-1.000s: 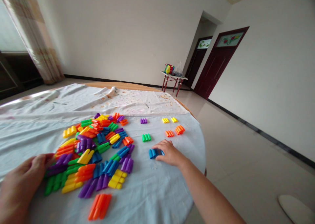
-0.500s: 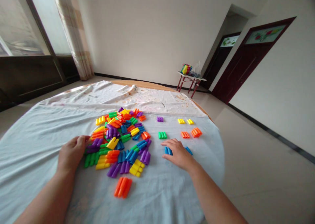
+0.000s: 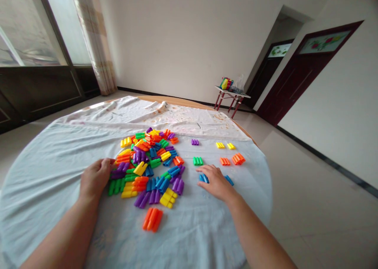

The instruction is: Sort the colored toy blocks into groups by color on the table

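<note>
Currently, the left hand (image 3: 94,180) is reaching to the left edge of the pile of coloured blocks (image 3: 140,168); whether its fingertips are gripping anything cannot be told. The right hand (image 3: 215,180) is arching over a blue block (image 3: 203,178), thumb and fingers standing apart on either side of it. A green block (image 3: 198,161) is lying just beyond; a second blue block (image 3: 229,180) is lying right of the hand. The cloth (image 3: 118,237) is covering most of the worktop (image 3: 174,100).

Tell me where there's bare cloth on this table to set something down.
The light-blue tablecloth is bare left of the left hand and right of the nearest orange block. A narrow gap separates the multicoloured block pile from the lone green block. The pile itself is crowded.
</note>
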`<state>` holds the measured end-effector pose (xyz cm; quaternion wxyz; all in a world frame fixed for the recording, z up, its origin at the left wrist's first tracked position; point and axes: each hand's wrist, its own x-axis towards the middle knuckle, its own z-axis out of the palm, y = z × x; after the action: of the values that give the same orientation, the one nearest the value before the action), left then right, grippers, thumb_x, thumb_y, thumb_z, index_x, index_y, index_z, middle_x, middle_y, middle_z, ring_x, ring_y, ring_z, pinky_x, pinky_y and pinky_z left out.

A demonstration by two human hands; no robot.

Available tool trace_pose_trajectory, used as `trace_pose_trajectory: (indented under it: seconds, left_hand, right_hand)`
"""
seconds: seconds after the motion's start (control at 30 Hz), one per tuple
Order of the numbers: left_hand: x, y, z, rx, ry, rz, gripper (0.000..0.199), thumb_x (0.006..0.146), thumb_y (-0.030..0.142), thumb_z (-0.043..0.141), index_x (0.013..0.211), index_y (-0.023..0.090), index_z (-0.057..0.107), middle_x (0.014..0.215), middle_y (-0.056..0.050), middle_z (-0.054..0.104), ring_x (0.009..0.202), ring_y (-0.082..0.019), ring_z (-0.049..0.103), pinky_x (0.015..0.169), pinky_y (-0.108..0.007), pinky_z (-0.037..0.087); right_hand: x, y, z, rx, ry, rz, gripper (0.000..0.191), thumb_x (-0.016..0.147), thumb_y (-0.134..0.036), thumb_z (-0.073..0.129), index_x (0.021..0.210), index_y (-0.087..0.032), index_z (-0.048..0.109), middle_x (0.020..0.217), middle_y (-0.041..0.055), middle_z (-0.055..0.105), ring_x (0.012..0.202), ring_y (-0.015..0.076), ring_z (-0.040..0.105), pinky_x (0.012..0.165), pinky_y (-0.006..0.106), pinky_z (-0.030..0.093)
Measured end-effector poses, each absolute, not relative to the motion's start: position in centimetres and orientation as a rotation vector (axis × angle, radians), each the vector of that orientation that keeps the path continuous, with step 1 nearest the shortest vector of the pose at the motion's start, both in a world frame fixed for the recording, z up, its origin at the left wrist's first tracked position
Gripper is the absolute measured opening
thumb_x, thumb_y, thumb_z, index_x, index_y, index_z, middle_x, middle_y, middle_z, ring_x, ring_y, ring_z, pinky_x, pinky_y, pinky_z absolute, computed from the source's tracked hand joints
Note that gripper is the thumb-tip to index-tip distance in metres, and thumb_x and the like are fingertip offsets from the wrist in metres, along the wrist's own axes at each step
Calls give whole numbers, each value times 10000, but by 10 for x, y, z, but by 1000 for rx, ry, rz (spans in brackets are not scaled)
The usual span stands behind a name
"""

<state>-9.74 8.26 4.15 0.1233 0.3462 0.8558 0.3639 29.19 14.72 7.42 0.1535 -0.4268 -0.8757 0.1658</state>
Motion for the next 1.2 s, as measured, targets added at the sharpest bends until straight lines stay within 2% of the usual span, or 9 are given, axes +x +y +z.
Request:
trace_pose_trajectory:
  seconds: [0.2,0.3,0.37,0.5,0.63,0.7,0.8,1.0,1.2]
  left_hand:
    - [-101,84,36,1037,2525,1038,466,822,442,335,944,162,686,830,-78,689,756,-181,587,623,-254,398]
    - [-103,85,35,1052,2545,1026,458,819,444,337,939,171,685,851,-81,692,771,-194,588,627,-261,398]
    - [-105,86,35,1062,2557,1017,448,816,443,344,925,172,684,846,-82,692,786,-201,589,629,-261,398]
    - [-109,87,33,1060,2575,996,445,809,456,345,894,176,681,817,-80,692,762,-208,598,610,-262,405]
    - [-111,87,32,1044,2589,986,441,804,476,351,886,192,679,814,-66,698,773,-211,612,611,-259,413]
    - [-111,87,33,1026,2592,989,434,803,473,355,887,196,679,805,-55,704,777,-208,616,622,-256,417]
    - [-109,86,36,989,2598,1006,433,805,466,359,907,190,677,807,-49,710,779,-203,619,635,-254,422]
    - [-101,85,42,943,2606,1037,426,800,449,373,891,171,682,820,-66,710,797,-207,615,656,-260,426]
    - [-95,83,47,928,2595,1040,427,808,437,373,907,154,677,821,-60,708,790,-184,616,651,-240,423]
  right_hand:
    - [232,130,85,-966,-2497,472,358,798,-380,680,1118,-231,617,1115,57,638,1086,222,525,950,393,366]
    - [196,122,79,-937,-2592,418,456,738,-537,684,1075,-234,640,1057,74,648,1058,271,515,918,456,365]
    - [180,119,74,-961,-2652,377,465,717,-568,683,1031,-226,659,1006,88,651,1045,298,504,909,498,359]
    - [175,121,75,-845,-2628,485,404,720,-460,718,1058,-249,652,1002,63,645,1036,274,511,921,478,371]
    - [203,129,83,-714,-2348,821,541,733,-286,733,1238,-265,538,1132,48,601,1064,209,545,946,380,418]
    - [221,132,82,-732,-2212,951,602,724,-241,739,1275,-277,501,1164,53,580,1060,201,560,902,342,466]
    - [244,131,74,-807,-2154,1001,665,693,-240,765,1293,-294,484,1169,59,571,1058,222,563,828,336,510]
    - [259,125,56,-794,-2274,931,649,670,-278,797,1258,-293,524,1175,53,586,1127,244,525,1003,410,422]
    - [262,125,58,-743,-2404,843,562,723,-275,749,1248,-265,546,1144,60,601,1107,246,522,1028,432,381]
